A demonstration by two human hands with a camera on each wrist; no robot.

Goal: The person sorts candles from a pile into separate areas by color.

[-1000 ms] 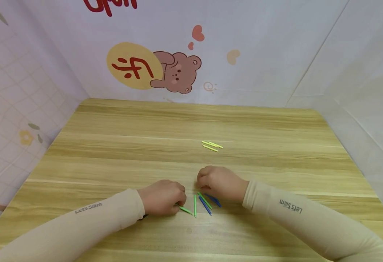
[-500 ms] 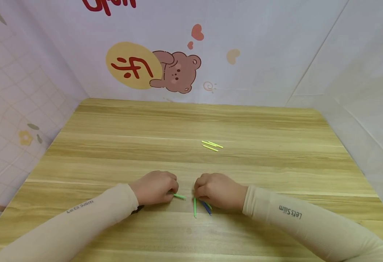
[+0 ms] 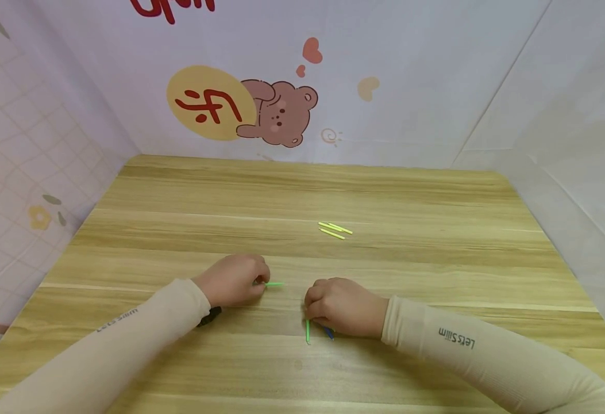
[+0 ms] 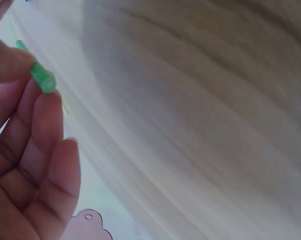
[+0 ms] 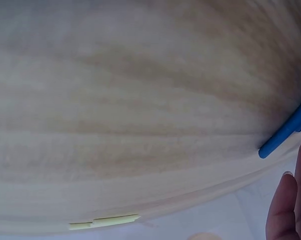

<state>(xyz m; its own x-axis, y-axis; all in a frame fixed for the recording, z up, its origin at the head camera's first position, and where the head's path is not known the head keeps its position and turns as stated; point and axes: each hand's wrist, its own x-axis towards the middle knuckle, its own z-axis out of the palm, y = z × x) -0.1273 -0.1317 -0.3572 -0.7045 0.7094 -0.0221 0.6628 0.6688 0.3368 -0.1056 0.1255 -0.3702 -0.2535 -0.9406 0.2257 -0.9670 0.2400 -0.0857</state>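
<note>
In the head view my left hand (image 3: 235, 280) pinches a thin green stick (image 3: 275, 283) over the table, left of centre. The left wrist view shows the thumb and fingertips around that stick's blunt round end. My right hand (image 3: 345, 306) is bent low over a small group of sticks. From beneath it another green stick (image 3: 308, 332) and a blue stick (image 3: 329, 333) poke out, the rest hidden by the hand. In the right wrist view a blue stick (image 5: 285, 129) slants beside the fingertips; I cannot tell whether this hand grips any of them.
Several thin yellow sticks (image 3: 332, 234) lie together farther back on the wood-grain table (image 3: 219, 195). A white printed backdrop (image 3: 411, 115) rises behind the table, with pale panels on both sides. A black item (image 3: 209, 316) shows under the left wrist.
My left hand has moved up and left, carrying the green stick away from the group. My right hand has come down toward me and now covers most of the blue and green sticks.
</note>
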